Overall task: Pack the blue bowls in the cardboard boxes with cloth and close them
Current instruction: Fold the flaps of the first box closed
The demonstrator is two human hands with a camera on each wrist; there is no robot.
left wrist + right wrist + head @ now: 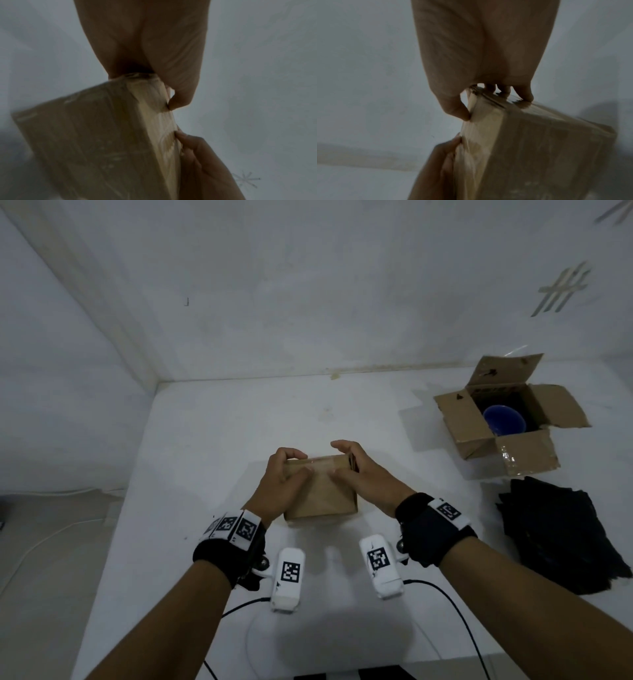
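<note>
Hands clamp a closed cardboard box (320, 491) on the white desk (212, 440): left hand (281, 481) with fingers curled over its far left top edge, right hand (363, 474) gripping the right side, thumbs pressing the taped top seam. Right of this box lies folded black cloth (561, 539). Farther right, an open box (507, 419), flaps spread, holds a blue bowl (504, 419) near the desk's back wall (308, 285).

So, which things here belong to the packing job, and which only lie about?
Job:
- closed box, gripped by left hand and right hand
- open box
- blue bowl inside it
- dark cloth

Lying about:
- black cables
</note>
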